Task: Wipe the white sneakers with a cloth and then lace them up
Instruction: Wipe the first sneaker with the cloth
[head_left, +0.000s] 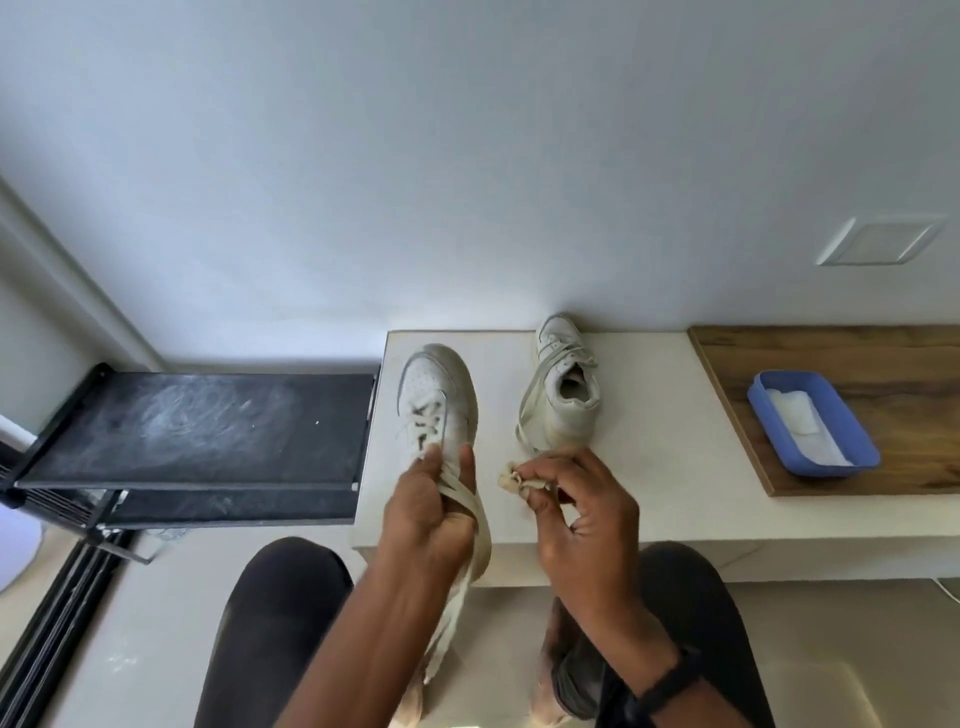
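Observation:
One white sneaker (436, 395) lies toe away from me at the left end of a pale ledge (665, 415). My left hand (431, 509) grips its heel end together with a cream lace (470, 512) that loops over my fingers and hangs down. My right hand (576, 504) pinches the frayed tip of a lace (511, 478) just right of that shoe. The second white sneaker (566, 389) stands upright further back, heel toward me, its laces trailing loose on the ledge. A white cloth (800, 415) rests in a blue tray.
The blue tray (852, 441) sits on a wooden board (831, 358) at the right. A black dusty shelf rack (208, 431) stands left of the ledge. My knees in dark trousers (280, 623) are below. A wall rises right behind the ledge.

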